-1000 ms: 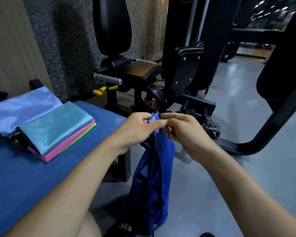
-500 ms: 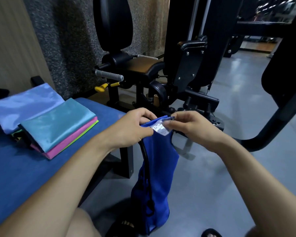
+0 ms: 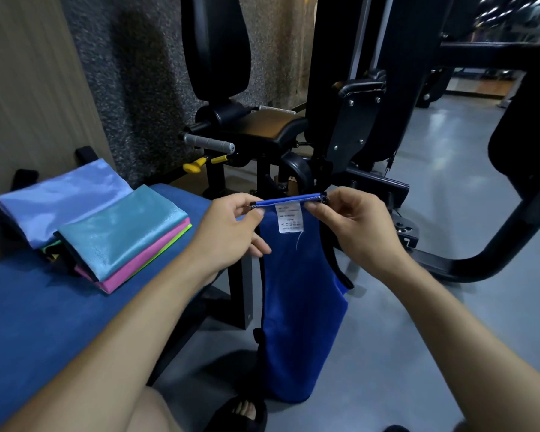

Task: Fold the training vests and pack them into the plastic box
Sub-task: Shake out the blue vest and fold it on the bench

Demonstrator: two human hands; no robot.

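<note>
A dark blue training vest [image 3: 296, 307] with black trim hangs in front of me, its lower end near the floor. My left hand [image 3: 231, 232] pinches the left end of its top edge and my right hand [image 3: 356, 226] pinches the right end, holding that edge taut. A white care label [image 3: 289, 218] hangs between the hands. Folded vests lie stacked on the blue bench [image 3: 28, 307]: a teal one [image 3: 119, 229] on top of a pink one [image 3: 144, 260] and a green one, beside a light blue one [image 3: 63, 198]. No plastic box is in view.
A black gym machine [image 3: 340, 135] with a padded seat, a grey handle and yellow knobs stands right behind the vest. Its curved black frame [image 3: 512, 232] crosses the grey floor at the right. My sandalled foot [image 3: 243, 413] is below the vest.
My hands have moved apart, spreading the vest's top edge from a bunch into a straight taut line. The care label has come into full view.
</note>
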